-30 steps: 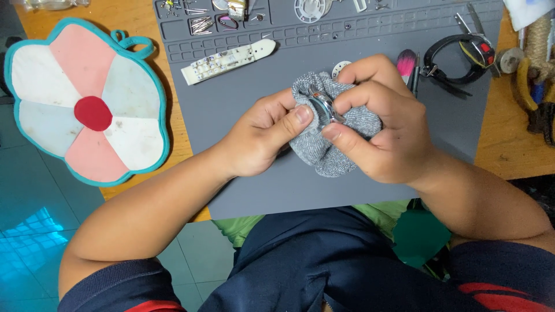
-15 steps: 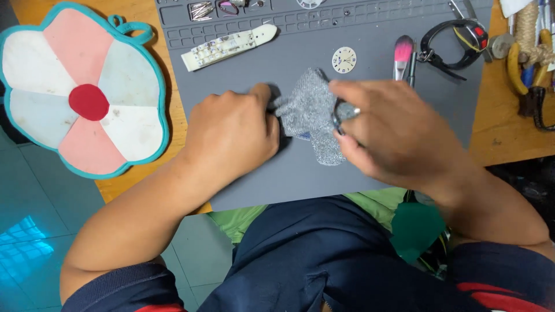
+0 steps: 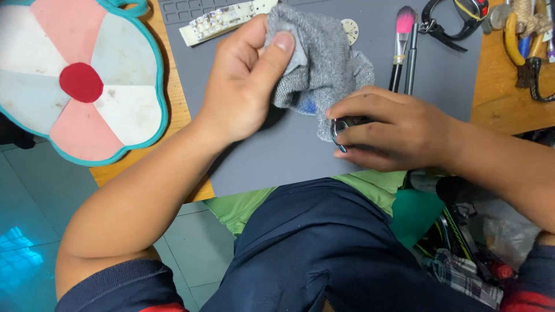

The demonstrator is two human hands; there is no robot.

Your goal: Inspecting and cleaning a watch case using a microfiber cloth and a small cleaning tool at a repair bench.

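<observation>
**Grey cloth and a small metal ring share a crowded workbench**

Seen from the head camera, a seated person leans over a grey mat (image 3: 277, 156) laid on a wooden table (image 3: 173, 104). The left hand (image 3: 245, 86) is closed around a grey cloth (image 3: 324, 63), thumb pressed against its upper edge, lifting the bunched fabric above the mat. The right hand (image 3: 399, 133) lies low on the mat just below the cloth, fingers curled around a small round metal piece (image 3: 342, 127), possibly a watch case, though only its rim shows between the fingertips. The cloth's lower corner hangs down touching that piece.

Behind the cloth, a pale watch band (image 3: 222, 20) lies at the mat's top edge, and a small round dial (image 3: 350, 29) peeks out just beside the fabric. To the right stand a pink-tipped brush (image 3: 400, 40) and a dark slim tool (image 3: 411, 58), side by side. Pliers with yellow handles (image 3: 511, 34) rest on bare wood at far right. At far left, a flower-shaped pad (image 3: 81, 81) in pink, white and teal overhangs the table edge.
</observation>
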